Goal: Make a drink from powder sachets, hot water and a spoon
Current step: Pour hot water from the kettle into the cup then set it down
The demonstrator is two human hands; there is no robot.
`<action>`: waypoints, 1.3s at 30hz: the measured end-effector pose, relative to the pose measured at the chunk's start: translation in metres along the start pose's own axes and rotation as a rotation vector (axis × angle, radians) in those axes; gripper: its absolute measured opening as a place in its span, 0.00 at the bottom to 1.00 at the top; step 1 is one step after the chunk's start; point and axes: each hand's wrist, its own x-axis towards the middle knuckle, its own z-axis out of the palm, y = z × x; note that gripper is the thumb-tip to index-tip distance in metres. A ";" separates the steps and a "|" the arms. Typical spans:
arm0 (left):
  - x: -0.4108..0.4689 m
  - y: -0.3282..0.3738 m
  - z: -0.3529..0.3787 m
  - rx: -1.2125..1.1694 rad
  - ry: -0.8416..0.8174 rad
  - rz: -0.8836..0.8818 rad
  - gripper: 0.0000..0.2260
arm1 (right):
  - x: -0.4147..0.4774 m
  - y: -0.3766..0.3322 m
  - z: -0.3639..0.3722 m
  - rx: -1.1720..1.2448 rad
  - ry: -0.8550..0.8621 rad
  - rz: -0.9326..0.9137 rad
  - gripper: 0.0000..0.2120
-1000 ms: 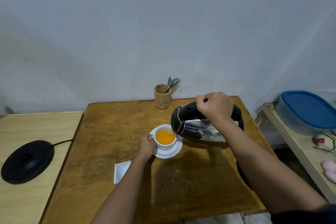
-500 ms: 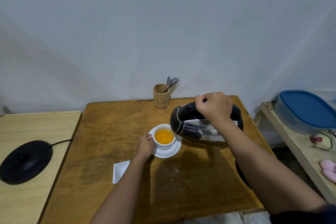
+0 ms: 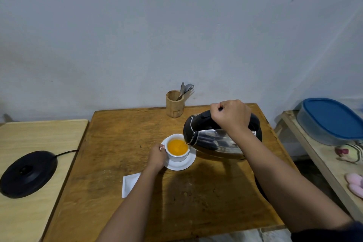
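A white cup point(image 3: 177, 156) full of orange liquid stands on a white saucer point(image 3: 183, 164) in the middle of the wooden table point(image 3: 117, 143). My left hand point(image 3: 156, 157) grips the cup's handle on its left side. My right hand point(image 3: 231, 115) is closed on the black handle of a steel kettle point(image 3: 214, 140), tilted far over with its spout at the cup's right rim. A white sachet point(image 3: 128, 182) lies flat near my left forearm. Spoons and a fork point(image 3: 186, 89) stand in a wooden holder point(image 3: 174, 104) at the table's back edge.
The kettle's black base point(image 3: 27, 173) with its cord sits on a paler table point(image 3: 39, 192) to the left. On a shelf at the right are a blue-lidded container point(image 3: 332, 120), a striped object point(image 3: 349, 152) and something pink point(image 3: 355, 183). A grey wall rises behind.
The kettle stays tilted over the cup in the same pose; both hands hold their grips. Only the view shifts slightly.
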 end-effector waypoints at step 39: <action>0.001 0.001 0.000 0.012 -0.020 0.000 0.14 | 0.003 -0.008 -0.007 -0.002 0.012 0.000 0.19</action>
